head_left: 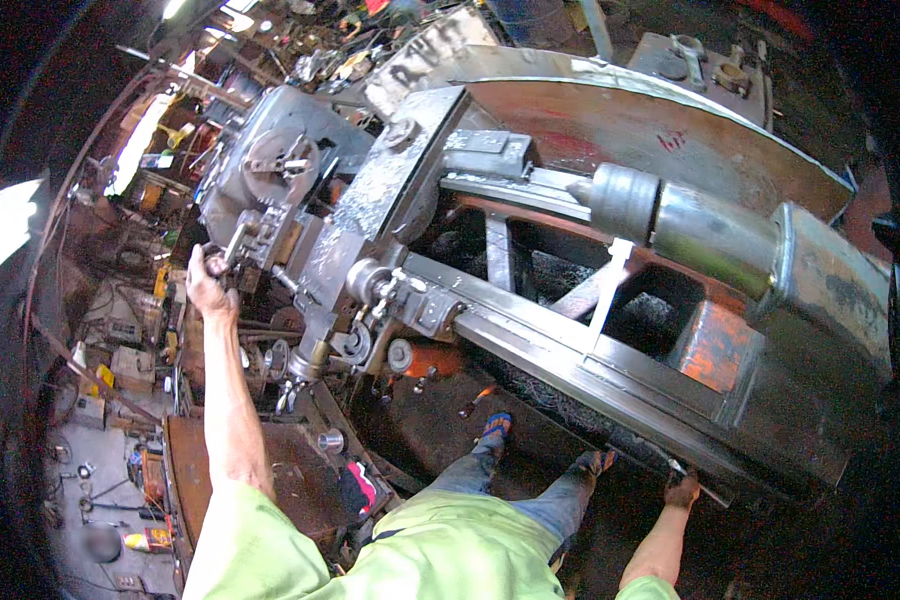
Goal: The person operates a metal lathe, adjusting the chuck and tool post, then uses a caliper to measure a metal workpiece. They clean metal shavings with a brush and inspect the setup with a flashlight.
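A large metal lathe spans the view, its chuck [280, 167] at the left and its tailstock [715, 225] at the right. My left hand [210, 285] is raised beside the tool post [268, 235], its fingers curled round a dark round knob. Metal chips cover the wide grey slide [375, 190] on the carriage. Low along the front of the lathe bed [570, 370], my right hand [682, 488] is closed beside a long rod; a small shiny piece shows at its fingers, but what it grips is unclear. Handwheels [370, 280] stand on the carriage's front.
A white strip [608, 295] lies across the bed rails. Behind the lathe stands a rusty curved metal guard [670, 125]. To my left is a brown metal table [270, 470] with a red and black cloth [358, 487]. Tools and boxes clutter the floor at the far left.
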Demonstrator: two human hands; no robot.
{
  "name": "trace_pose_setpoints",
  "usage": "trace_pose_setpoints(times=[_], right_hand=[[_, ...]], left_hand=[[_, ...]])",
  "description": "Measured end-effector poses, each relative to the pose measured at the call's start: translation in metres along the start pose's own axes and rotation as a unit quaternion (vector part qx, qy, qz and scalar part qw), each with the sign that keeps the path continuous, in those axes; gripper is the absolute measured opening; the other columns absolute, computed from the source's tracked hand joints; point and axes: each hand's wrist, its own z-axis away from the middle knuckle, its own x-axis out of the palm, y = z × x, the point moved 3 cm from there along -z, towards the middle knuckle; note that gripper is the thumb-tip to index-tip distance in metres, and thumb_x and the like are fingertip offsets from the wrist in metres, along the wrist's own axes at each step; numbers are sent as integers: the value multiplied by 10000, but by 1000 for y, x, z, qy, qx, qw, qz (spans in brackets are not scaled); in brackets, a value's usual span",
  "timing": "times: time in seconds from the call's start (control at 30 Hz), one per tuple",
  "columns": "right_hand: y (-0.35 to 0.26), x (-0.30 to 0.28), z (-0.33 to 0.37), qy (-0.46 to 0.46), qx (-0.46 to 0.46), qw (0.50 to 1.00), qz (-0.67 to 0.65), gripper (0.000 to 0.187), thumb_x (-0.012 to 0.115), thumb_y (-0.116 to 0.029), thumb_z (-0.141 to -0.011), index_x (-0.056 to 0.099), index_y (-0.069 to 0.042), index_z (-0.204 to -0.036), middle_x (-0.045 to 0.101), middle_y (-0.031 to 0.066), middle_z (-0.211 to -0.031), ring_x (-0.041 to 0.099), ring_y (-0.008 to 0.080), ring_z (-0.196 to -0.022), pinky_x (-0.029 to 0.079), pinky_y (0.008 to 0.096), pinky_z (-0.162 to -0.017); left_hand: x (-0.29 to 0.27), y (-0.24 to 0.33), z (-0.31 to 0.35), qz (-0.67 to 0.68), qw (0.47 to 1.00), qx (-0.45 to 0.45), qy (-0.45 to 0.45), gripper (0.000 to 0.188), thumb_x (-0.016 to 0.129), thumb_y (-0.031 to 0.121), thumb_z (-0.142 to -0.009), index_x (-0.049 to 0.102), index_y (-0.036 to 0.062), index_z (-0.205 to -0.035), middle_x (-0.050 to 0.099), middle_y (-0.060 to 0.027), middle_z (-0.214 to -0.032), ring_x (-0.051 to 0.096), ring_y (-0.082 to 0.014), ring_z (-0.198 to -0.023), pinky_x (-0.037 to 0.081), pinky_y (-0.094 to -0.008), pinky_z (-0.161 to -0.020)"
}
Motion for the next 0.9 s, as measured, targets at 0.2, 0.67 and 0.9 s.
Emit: trace_pose_setpoints(times=[0.2, 0.67, 0.9], right_hand=[[-17, -15, 124, 98, -70, 992, 48, 344, 681, -317, -919, 583, -76, -1144, 634, 86, -972, 634, 218, -766, 521, 352, -598], [49, 180, 599, -304, -486, 730, 371, 346, 796, -196, -802, 615, 6, -1017, 635, 94, -718, 628, 210, -624, 519, 325, -597], [183, 294, 660, -284, -528, 554, 578, 295, 829, -169, -769, 690, -23, -985, 661, 161, -765, 614, 249, -625, 496, 348, -623]], left_hand=[[15, 5, 15, 53, 999, 4, -9, 261, 598, 200, -996, 662, -48, -944, 529, -9, -612, 484, -97, -548, 401, -246, -554], [5, 6, 32, -46, 952, 191, -236, 284, 720, 154, -869, 676, 44, -1128, 605, -23, -847, 569, -134, -797, 467, -291, -772], [-2, -41, -54, -150, 819, 362, -420, 356, 763, 132, -782, 674, 90, -1124, 674, -106, -936, 638, -276, -875, 495, -391, -851]])
